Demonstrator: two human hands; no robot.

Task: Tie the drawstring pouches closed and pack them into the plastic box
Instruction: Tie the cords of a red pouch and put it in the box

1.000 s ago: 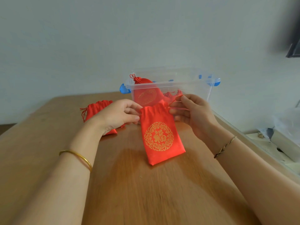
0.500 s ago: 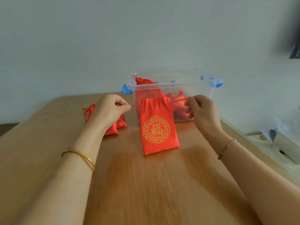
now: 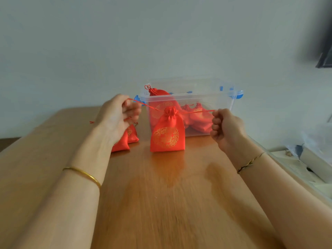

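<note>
- Left hand [image 3: 118, 115]: raised, wrist bent, fingers curled round one end of the taut drawstring [image 3: 149, 106].
- Spare pouches [image 3: 125, 141]: on the table [image 3: 161, 203], under that hand.
- Red pouch [image 3: 168, 133]: upright between the hands, neck gathered.
- Plastic box [image 3: 197, 96]: behind it, holding packed pouches [image 3: 199, 117].
- Right hand [image 3: 226, 126]: fisted on the drawstring's other end.

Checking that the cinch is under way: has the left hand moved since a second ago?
Yes. The left hand has pulled its string leftward, away from the pouch, to just outside the box's left end.
</note>
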